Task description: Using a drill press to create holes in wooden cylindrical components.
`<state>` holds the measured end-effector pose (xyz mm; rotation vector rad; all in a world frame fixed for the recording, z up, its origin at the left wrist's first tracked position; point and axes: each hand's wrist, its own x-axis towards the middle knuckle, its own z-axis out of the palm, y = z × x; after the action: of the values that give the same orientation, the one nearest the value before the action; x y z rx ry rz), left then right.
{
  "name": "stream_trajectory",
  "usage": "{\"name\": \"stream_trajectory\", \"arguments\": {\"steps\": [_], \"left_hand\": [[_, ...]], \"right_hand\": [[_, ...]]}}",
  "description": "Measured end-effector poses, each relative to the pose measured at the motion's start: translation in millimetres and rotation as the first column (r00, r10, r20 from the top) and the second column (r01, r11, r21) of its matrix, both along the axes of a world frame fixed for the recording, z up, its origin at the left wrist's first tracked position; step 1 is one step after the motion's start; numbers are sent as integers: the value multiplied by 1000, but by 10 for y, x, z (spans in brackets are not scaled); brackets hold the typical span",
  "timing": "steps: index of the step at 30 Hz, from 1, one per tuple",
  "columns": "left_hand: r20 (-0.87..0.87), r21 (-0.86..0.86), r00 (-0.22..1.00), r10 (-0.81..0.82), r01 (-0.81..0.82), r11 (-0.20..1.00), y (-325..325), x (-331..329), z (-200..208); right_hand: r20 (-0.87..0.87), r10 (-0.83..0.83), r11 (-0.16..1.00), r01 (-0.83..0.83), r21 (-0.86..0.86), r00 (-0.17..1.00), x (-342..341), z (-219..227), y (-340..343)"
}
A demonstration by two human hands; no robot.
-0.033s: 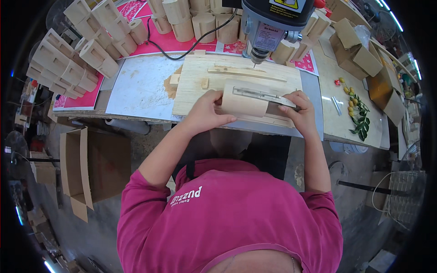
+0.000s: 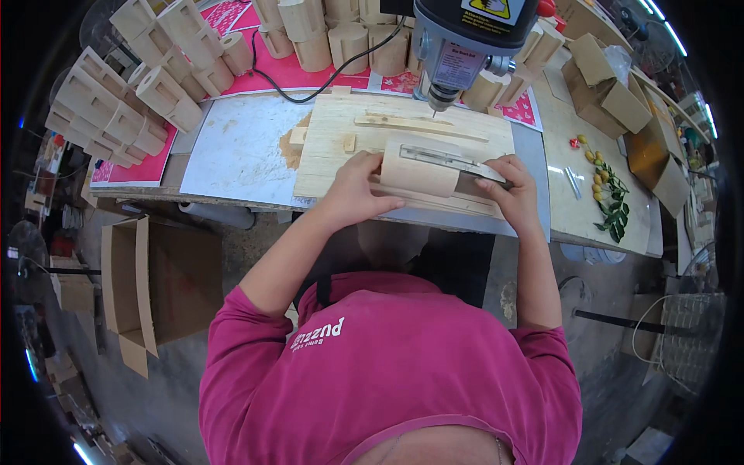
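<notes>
The top of the drill press (image 2: 465, 46) is cut off by the upper edge, so only its grey head and chuck show. Below the chuck, the curved wooden piece (image 2: 418, 169) hides the part of the plywood board (image 2: 341, 139) under it, and the left hand (image 2: 358, 190) covers its near left corner. The right hand (image 2: 511, 194) wraps the piece's right end, hiding its fingertips and whatever lies beneath. The wooden blocks (image 2: 333, 31) left of the drill press run past the upper edge. The small twig with yellow buds (image 2: 608, 194) right of the drill press is too small to identify.
</notes>
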<state>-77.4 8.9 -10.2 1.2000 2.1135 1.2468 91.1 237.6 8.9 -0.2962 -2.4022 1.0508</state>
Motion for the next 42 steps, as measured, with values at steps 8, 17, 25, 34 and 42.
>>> {"name": "stream_trajectory", "arguments": {"steps": [8,17,25,34,42], "left_hand": [[-564,56,803,191,-194,979,408,-41,-306],[-577,147,790,208,-150,978,250,-461,-474],[-639,114,752,164,-119,986,197,-497,-440],[-663,94,731,161,-132,987,191,-487,-423],[-666,123,728,164,-109,986,248,-467,-388]], "right_hand": [[-123,-220,956,239,168,968,-323,-129,351],[-155,-206,964,228,140,966,-650,-164,163],[-287,-36,983,86,165,957,-586,255,299],[-150,-211,968,228,103,966,-1132,2011,426],[-314,-350,617,469,632,883,-566,1744,61]]}}
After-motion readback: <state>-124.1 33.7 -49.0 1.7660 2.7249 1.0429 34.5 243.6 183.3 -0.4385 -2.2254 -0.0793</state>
